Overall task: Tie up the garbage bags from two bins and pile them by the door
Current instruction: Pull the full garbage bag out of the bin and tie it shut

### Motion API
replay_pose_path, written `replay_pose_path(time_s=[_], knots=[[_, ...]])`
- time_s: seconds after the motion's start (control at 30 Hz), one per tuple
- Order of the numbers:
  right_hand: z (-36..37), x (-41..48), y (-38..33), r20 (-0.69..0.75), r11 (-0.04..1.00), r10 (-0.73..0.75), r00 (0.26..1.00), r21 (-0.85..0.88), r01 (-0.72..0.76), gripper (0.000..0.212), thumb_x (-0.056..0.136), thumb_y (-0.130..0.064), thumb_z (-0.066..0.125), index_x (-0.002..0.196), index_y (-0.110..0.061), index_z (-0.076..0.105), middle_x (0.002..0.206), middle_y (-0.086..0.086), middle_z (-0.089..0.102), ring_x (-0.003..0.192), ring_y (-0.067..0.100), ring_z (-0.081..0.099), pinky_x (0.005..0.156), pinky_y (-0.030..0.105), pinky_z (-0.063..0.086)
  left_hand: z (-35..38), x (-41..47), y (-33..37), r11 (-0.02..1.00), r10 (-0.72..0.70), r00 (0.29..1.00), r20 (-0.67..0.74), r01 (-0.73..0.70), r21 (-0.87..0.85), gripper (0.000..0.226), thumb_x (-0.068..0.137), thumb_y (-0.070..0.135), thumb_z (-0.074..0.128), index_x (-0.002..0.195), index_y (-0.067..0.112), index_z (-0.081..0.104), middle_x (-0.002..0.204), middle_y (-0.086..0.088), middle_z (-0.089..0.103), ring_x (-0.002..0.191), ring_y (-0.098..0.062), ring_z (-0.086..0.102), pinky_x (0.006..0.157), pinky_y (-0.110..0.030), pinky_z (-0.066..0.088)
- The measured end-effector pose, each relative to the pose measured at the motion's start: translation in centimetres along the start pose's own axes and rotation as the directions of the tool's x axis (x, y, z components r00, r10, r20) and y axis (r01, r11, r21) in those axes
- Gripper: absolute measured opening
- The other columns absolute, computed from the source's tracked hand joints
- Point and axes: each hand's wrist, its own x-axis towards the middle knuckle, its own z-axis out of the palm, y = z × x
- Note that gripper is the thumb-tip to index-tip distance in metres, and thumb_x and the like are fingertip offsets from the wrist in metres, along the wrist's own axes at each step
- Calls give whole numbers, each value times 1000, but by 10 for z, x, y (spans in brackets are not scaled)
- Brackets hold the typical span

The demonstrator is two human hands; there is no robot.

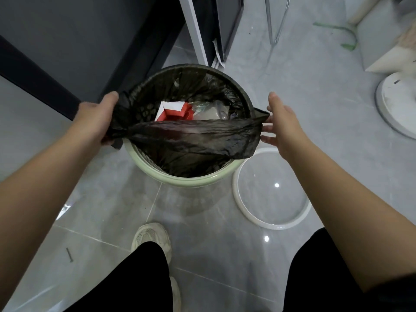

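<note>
Head view, bag: black garbage bag (191,140) lines the pale green bin (180,179) at frame centre, near edge pulled across the opening.
Left hand (94,119): grip closed on the bag's left edge.
Right hand (281,122): fingers pinch the right corner.
Floor: white ring (238,199) lower right of the bin.
</note>
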Motion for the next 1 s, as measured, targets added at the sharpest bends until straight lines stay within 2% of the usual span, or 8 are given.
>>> replay_pose_path(time_s=[0.13,0.23,0.33,0.47,0.57,0.73,0.83,1.0], knots=[[7,10,-3,124,988,152,981,-57,-145,52,91,-59,41,103,-13,62,90,0,64,85,19,63,82,36,53,-1,12,10,977,-211,964,159,210,22,43,84,61,52,91,18,57,88,-6,64,77,-23,63,74,-39,53],[15,15,0,144,979,182,973,70,-194,21,92,-29,54,87,-10,63,81,4,60,79,24,60,77,36,53,-2,20,11,982,-189,972,141,189,7,25,87,43,60,85,18,58,100,-7,67,76,-20,64,64,-35,57],[17,24,4,25,978,78,997,194,-82,11,86,0,55,85,-5,64,81,10,61,76,24,59,68,32,56,-1,30,8,999,-12,1000,-16,12,41,16,86,28,64,73,22,60,99,-7,68,78,-20,63,70,-33,55],[17,25,3,-249,968,-242,938,6,251,20,87,-6,56,75,-23,60,73,-1,60,66,11,57,64,25,52,6,17,9,904,424,881,-210,-399,152,12,91,29,52,85,20,57,72,15,52,67,-1,51,66,-9,42],[15,30,-2,-336,918,-368,867,16,395,13,86,-13,57,83,-25,60,75,-5,59,70,10,58,72,29,52,10,14,12,882,470,836,-281,-454,123,9,91,30,49,86,23,52,71,15,48,62,3,46,57,-2,36],[20,44,-14,-27,991,47,999,-123,-50,39,87,-49,52,103,-14,60,94,2,62,84,18,61,74,35,52,8,43,22,952,105,991,85,-125,281,57,80,64,52,95,11,67,96,-7,66,87,-26,62,88,-37,49],[26,55,-18,47,974,118,992,-198,-106,19,86,-30,57,87,-12,64,83,7,60,77,22,58,70,32,49,11,55,24,962,118,991,58,-129,241,25,82,44,65,80,19,70,95,-7,70,91,-26,65,91,-36,51],[30,67,-26,-171,934,-312,934,-234,269,27,93,-25,45,69,-14,51,65,2,40,64,16,38,61,29,31,18,51,35,900,418,900,-122,-391,192,16,91,29,57,84,18,64,75,9,60,69,-3,55,70,-19,44]])
